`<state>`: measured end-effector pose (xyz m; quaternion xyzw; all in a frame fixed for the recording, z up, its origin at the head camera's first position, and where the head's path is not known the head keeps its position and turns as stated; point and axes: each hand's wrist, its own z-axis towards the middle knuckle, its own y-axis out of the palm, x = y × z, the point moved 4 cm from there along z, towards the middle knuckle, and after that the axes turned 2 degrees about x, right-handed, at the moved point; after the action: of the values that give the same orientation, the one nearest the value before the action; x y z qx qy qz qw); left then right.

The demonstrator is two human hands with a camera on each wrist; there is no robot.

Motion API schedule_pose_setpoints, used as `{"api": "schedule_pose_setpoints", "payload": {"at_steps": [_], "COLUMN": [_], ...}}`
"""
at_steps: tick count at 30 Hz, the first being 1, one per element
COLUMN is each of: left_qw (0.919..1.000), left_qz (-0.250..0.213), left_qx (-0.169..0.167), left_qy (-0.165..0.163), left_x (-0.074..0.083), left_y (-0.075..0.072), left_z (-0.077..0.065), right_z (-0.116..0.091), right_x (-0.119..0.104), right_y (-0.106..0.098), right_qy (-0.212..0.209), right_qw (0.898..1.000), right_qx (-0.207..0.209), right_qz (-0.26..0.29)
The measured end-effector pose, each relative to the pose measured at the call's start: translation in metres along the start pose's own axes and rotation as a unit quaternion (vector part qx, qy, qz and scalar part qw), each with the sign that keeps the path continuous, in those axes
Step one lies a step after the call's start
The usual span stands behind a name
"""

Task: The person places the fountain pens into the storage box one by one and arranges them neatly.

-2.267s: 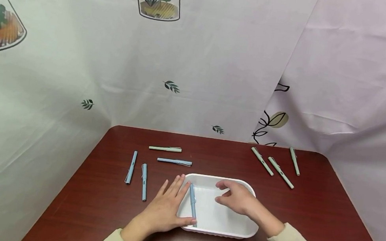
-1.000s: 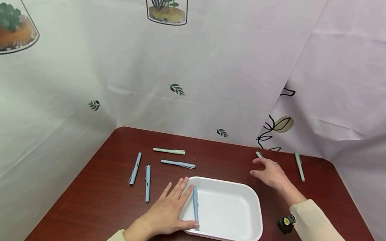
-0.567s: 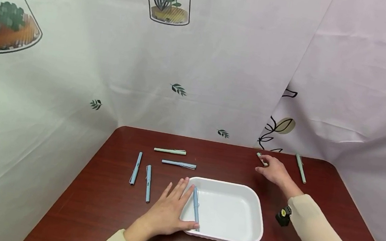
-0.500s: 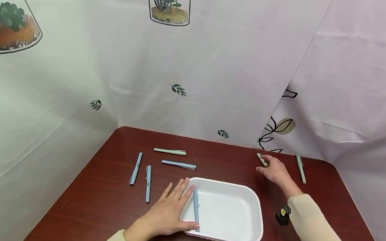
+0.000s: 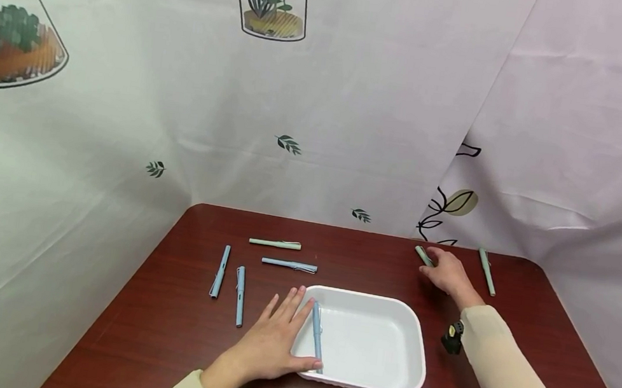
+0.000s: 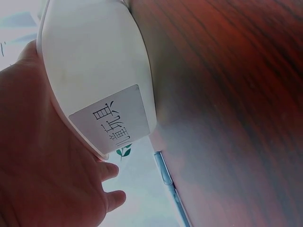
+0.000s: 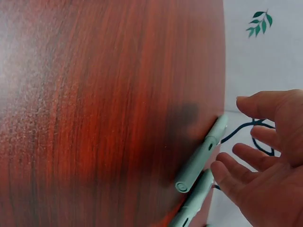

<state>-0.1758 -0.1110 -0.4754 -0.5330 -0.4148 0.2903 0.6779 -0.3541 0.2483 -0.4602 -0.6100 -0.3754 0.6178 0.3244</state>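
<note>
My left hand [image 5: 265, 350] rests spread over the left rim of a white tray [image 5: 418, 369], its thumb on the near rim. A light blue pen [image 5: 316, 330] lies inside the tray along that side. At the back right, my right hand [image 5: 445, 272] hovers close over two pale green pens with loosely bent fingers. One green pen [image 5: 422, 254] pokes out past the fingertips; the hand hides the other in the head view. In the right wrist view, both the upper green pen [image 7: 201, 156] and the lower green pen [image 7: 193, 203] lie beside the parted fingers.
On the table's left lie blue pens [image 5: 219, 272] [image 5: 240, 296], another blue pen [image 5: 288, 264] and a green pen [image 5: 274, 243] further back. A green pen [image 5: 487, 273] lies right of my right hand. Printed cloth [image 5: 356, 97] hangs behind the table.
My right hand has moved from above the tray to the green pens at the back right, shifting slightly right in the last half second. The left hand stays on the tray rim.
</note>
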Motion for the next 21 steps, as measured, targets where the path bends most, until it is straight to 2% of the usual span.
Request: {"api": "schedule_pose_setpoints", "payload": {"at_steps": [9,21], "left_qw": [0.9999,0.9999], "left_qz": [0.015,0.012], "left_qx": [-0.001,0.001], "left_qy": [0.002,0.005], "left_x": [-0.002,-0.002], "left_y": [0.002,0.002], "left_z": [0.000,0.001], "right_z": [0.005,0.011], "right_x": [0.006,0.011], "right_y": [0.004,0.012], "right_qy": [-0.003,-0.008], "right_qw": [1.000,1.000], "right_qx": [0.009,0.012], "right_qz": [-0.008,-0.019]}}
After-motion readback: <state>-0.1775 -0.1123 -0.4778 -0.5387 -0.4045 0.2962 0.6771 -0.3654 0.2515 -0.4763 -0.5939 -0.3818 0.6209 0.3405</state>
